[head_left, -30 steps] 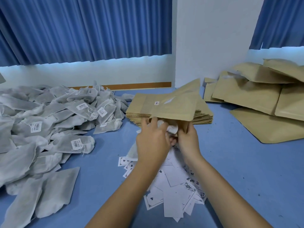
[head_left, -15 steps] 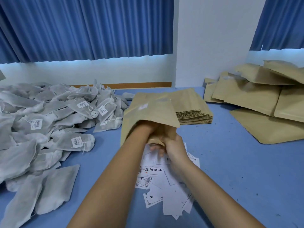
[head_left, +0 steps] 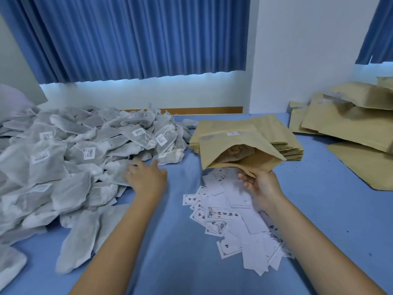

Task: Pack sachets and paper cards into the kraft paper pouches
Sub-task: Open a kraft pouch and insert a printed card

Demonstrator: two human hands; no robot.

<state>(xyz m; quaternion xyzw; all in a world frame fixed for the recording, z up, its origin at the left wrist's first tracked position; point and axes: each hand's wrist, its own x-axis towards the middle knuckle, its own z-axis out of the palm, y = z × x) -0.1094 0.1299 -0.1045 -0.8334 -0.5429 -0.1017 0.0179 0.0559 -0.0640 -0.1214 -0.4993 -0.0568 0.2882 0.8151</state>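
My right hand [head_left: 261, 186] pinches the lower edge of a kraft paper pouch [head_left: 240, 150], whose open mouth faces me above the cards. Something pale shows inside it. My left hand [head_left: 146, 177] reaches left with fingers spread over the edge of the big heap of grey-white sachets [head_left: 70, 158], holding nothing. White paper cards [head_left: 234, 218] lie scattered on the blue table under my right forearm. A stack of flat kraft pouches [head_left: 285, 145] sits behind the held pouch.
Filled kraft pouches [head_left: 350, 122] are piled at the right, by the white wall. The blue table [head_left: 174, 241] is bare between my forearms. Blue curtains hang behind, above a white sill.
My left hand has come out of the pouch and moved left to the sachet heap. My right hand keeps hold of the pouch, which now gapes open toward me.
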